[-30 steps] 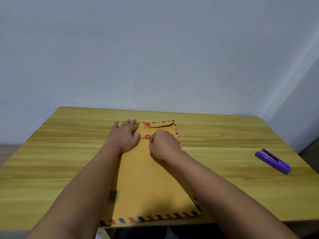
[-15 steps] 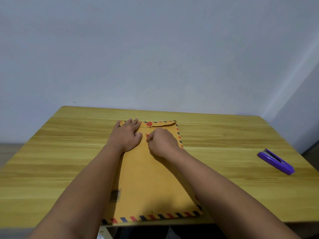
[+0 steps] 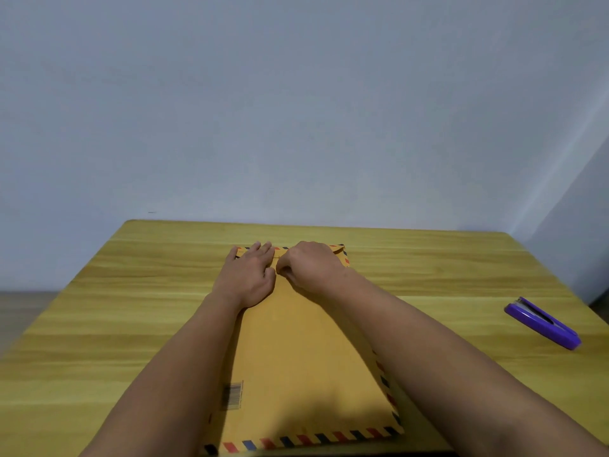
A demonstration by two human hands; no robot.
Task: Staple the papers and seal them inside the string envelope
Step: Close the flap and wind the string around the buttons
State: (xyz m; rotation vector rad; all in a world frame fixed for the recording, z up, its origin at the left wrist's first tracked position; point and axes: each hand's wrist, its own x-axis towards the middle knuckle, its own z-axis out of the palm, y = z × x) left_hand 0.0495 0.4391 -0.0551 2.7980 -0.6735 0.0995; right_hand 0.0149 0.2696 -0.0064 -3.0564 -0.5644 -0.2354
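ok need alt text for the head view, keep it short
Two bare hands work at the far flap of a brown envelope lying on a wooden table: the left hand presses flat on it, the right hand curls beside it at the closure. A purple stapler lies apart to the right.

Table point(image 3: 131, 324) lies open left and right — only the stapler point(image 3: 542, 322) intrudes.

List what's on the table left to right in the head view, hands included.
Left hand pressed flat on the kraft string envelope with striped airmail border → right hand, fingers curled at the flap → bare stretch of yellow wood-grain table → purple stapler near the right edge.
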